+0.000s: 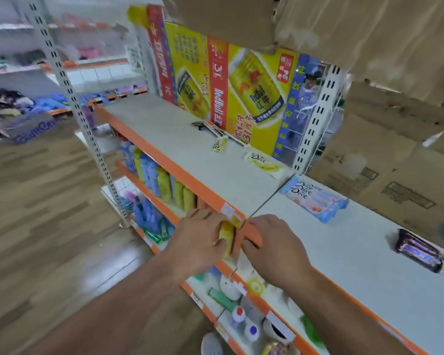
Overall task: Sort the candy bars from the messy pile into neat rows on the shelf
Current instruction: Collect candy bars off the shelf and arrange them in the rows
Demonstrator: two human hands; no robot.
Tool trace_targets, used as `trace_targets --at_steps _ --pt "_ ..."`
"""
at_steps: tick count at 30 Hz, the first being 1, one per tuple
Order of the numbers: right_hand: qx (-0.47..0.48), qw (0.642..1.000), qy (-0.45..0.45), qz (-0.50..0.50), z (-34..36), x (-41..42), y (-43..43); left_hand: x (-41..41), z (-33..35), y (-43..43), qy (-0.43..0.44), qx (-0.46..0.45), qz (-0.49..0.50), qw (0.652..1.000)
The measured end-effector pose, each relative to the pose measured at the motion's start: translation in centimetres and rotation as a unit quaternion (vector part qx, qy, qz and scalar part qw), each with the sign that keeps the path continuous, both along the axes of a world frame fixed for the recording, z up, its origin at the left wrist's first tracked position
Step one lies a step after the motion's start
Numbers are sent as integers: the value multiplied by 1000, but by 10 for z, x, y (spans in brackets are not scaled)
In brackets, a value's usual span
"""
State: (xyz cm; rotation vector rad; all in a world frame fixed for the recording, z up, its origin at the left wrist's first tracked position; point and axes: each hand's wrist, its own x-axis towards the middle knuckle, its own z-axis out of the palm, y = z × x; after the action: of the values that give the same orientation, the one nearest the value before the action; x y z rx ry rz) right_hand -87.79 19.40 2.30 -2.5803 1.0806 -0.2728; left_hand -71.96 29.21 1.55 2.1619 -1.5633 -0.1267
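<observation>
Left hand (199, 240) grips a yellow bar (227, 235) at the near orange rim (174, 166) of the shelf (159, 124). Right hand (276, 248) curls at the rim just beside it; I cannot tell whether it holds anything. Farther back lie two Dove bars (263, 162), a blue pack (315, 198) to their right, and a dark bar (418, 249) rightmost.

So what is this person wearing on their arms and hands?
Nothing that shows. Both forearms are bare to the picture's edge, with no sleeves. The left hand and right hand have no gloves, and I see no watch or rings.
</observation>
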Motion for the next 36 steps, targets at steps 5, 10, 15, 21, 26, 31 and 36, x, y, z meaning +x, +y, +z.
trace_targets --at_steps 5,10,15,21,26,31,36 --pt "7 999 -11 30 -7 77 -41 70 -1 -28 1 21 43 999" --pt "20 999 -13 45 -11 154 -96 144 -7 -75 -8 91 56 994" --pt "31 998 -14 53 -2 217 -148 204 -2 -126 -9 86 60 994" --pt "53 998 -6 39 -7 266 -190 251 -7 -171 -1 99 46 994" --pt "65 998 11 -12 -18 297 -223 292 -18 -213 2 103 6 995" --pt "36 992 37 -117 -27 324 -255 333 -25 -265 -1 102 -65 993" --pt "35 972 32 -230 -35 335 -285 363 -22 -322 -40 114 -168 978"
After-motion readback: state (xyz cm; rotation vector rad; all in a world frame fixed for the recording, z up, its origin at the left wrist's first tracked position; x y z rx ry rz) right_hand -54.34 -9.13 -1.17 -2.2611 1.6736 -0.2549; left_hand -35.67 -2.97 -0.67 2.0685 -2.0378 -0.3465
